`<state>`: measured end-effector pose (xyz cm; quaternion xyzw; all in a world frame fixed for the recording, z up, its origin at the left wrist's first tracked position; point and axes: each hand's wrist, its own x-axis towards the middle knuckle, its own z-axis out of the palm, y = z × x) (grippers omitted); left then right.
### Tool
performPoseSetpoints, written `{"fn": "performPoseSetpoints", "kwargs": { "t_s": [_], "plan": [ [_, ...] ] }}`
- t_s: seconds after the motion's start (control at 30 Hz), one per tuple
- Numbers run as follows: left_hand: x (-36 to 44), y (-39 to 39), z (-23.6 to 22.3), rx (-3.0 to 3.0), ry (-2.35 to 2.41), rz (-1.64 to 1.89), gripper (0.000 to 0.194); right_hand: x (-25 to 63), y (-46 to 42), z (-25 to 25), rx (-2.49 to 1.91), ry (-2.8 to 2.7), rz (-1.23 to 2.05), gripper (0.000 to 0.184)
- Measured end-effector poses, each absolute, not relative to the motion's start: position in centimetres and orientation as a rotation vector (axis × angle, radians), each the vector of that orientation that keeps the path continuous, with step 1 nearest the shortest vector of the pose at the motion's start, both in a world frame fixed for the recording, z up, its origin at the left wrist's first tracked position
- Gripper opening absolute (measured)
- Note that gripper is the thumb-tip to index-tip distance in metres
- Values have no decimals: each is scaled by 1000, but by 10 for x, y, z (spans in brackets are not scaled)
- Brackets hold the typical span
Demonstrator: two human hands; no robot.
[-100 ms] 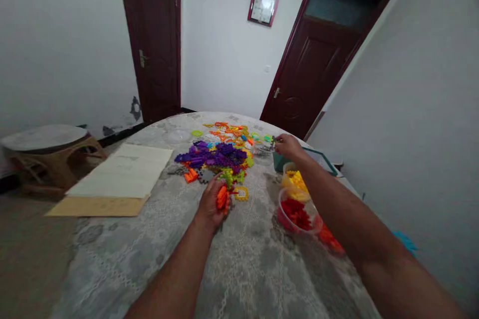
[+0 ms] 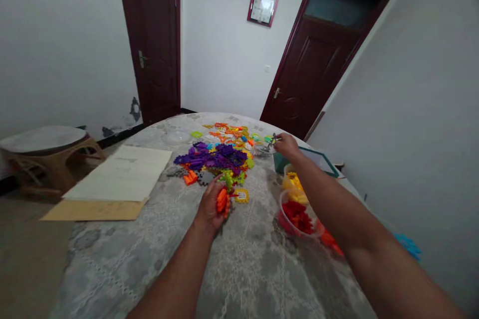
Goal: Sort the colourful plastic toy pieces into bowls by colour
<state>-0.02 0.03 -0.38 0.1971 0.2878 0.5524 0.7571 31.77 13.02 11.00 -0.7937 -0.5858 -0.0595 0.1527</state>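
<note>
A heap of coloured plastic building pieces [image 2: 220,152] lies on the round table [image 2: 239,259], with a big purple cluster [image 2: 213,156] in its middle. My left hand [image 2: 210,207] rests at the near edge of the heap, closed on a few orange pieces [image 2: 222,200]. My right hand [image 2: 286,145] reaches far to the heap's right side and pinches a small grey piece [image 2: 270,142]. Under my right forearm stand a bowl of red pieces [image 2: 297,215] and a bowl of yellow pieces [image 2: 294,180].
A teal box [image 2: 318,159] sits at the table's far right edge. Large paper sheets over brown card [image 2: 119,174] lie on the left of the table. A low round side table [image 2: 45,144] stands at the left. Two dark doors [image 2: 318,60] are in the far walls.
The view has shifted very slightly. My right hand has lifted a touch with the grey piece. My left hand stays put.
</note>
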Motion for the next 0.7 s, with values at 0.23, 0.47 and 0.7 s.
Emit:
{"fn": "performPoseSetpoints", "kwargs": {
  "t_s": [0.23,0.47,0.7],
  "plan": [
    [0,2,-7,419,617,1215,57,300,138,94,-2323,-1927,-135,33],
    [1,0,2,401,640,1217,53,274,121,78,-2405,-2138,-164,40],
    [2,1,1,408,626,1229,50,252,90,84,-2502,-2162,-296,32]
  ]
}}
